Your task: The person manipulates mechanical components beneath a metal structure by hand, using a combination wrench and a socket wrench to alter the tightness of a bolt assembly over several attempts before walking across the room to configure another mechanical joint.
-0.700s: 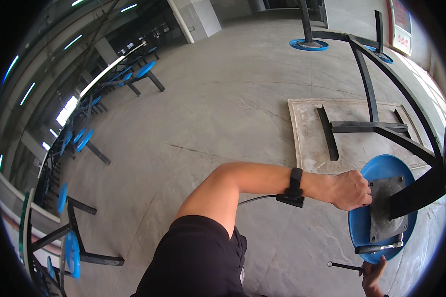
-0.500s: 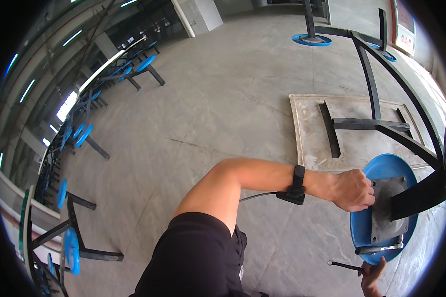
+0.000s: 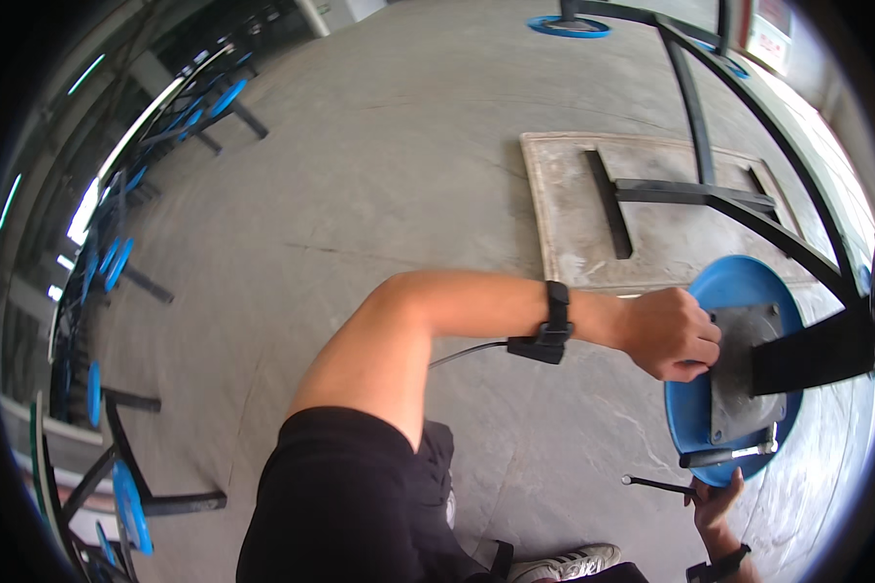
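Note:
A blue round stool seat (image 3: 734, 277) is upturned on the right, with a grey metal mounting plate (image 3: 734, 408) on its underside and a black steel leg (image 3: 812, 350) meeting it. My left hand (image 3: 673, 335) is closed with fingertips against the plate's left edge; what they pinch is hidden. Below the seat's near rim, my right hand (image 3: 715, 503) grips a combination wrench (image 3: 659, 484), its ring end pointing left. A ratchet wrench (image 3: 719, 457) with a black handle lies across the plate's near corner, its head over a bolt position.
A table top (image 3: 564, 223) lies face down on the concrete floor, with a black frame (image 3: 666, 191) standing on it and its bars reaching to the seats. Another blue seat (image 3: 569, 27) is at the far end. Rows of tables with blue stools (image 3: 131, 505) line the left.
The whole view has shifted, so things sit higher and further left. My left hand stays at the plate's edge, and my right hand keeps the combination wrench. A shoe has come into view.

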Motion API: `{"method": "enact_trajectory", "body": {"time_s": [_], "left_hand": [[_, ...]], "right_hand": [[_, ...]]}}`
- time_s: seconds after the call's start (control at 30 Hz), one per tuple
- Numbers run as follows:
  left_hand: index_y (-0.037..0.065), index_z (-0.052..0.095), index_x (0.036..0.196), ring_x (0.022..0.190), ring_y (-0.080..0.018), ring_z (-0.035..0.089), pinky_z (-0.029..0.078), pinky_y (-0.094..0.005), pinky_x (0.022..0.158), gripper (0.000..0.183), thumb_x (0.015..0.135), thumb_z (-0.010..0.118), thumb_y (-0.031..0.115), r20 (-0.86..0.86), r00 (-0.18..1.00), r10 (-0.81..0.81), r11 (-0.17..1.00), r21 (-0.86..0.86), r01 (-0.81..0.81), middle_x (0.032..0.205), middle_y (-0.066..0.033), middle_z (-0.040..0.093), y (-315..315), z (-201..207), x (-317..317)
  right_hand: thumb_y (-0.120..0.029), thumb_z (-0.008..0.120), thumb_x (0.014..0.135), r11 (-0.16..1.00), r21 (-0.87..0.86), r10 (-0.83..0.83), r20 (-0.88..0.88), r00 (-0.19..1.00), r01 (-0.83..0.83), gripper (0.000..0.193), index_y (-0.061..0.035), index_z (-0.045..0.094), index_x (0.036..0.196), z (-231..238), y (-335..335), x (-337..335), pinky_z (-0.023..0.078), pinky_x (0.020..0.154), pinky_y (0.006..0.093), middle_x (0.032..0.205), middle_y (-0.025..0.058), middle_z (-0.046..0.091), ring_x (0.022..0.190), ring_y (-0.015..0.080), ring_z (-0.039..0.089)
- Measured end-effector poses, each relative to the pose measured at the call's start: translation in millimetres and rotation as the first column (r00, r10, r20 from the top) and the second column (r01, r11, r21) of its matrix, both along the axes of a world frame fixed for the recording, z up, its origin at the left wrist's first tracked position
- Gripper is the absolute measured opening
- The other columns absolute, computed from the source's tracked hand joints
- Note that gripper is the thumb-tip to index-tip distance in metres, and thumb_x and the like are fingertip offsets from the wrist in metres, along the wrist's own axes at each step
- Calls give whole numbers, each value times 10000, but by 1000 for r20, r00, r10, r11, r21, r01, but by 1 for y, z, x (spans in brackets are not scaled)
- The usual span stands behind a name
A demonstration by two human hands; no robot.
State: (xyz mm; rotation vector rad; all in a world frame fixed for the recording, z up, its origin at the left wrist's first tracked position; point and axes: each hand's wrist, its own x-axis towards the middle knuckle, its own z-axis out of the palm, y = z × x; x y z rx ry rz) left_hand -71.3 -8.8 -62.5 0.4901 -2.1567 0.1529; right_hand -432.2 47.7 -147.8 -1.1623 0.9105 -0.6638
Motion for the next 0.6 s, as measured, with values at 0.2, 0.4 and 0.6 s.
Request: {"method": "enact_trajectory", "body": {"time_s": [0.2,0.4,0.6], "left_hand": [[129,546,722,494,-162,468,361,-306,452,124,670,651,90,-18,1000,1,999,32,0,599,12,466,7,-15,13],[135,568,813,717,-198,569,432,-307,626,153,688,610,57,-54,995,-81,997,-4,81,783,1,585,-3,-13,8],[76,536,938,953,-294,556,417,-380,836,235,713,525,9,-172,983,-68,988,129,91,1060,-106,596,1,-20,5]], "right_hand": [[-772,308,776,994,-2,105,37,994,-105,778,-27,528,816,-25,-4,29,410,399,317,458,21,365,380,146,358],[-732,327,803,996,-57,67,-2,998,-67,746,-20,549,762,-3,1,20,435,420,318,485,32,398,404,145,392],[-757,268,796,967,-196,118,-215,969,-162,799,-42,621,733,-16,-10,7,411,487,256,605,61,577,522,135,517]]}}
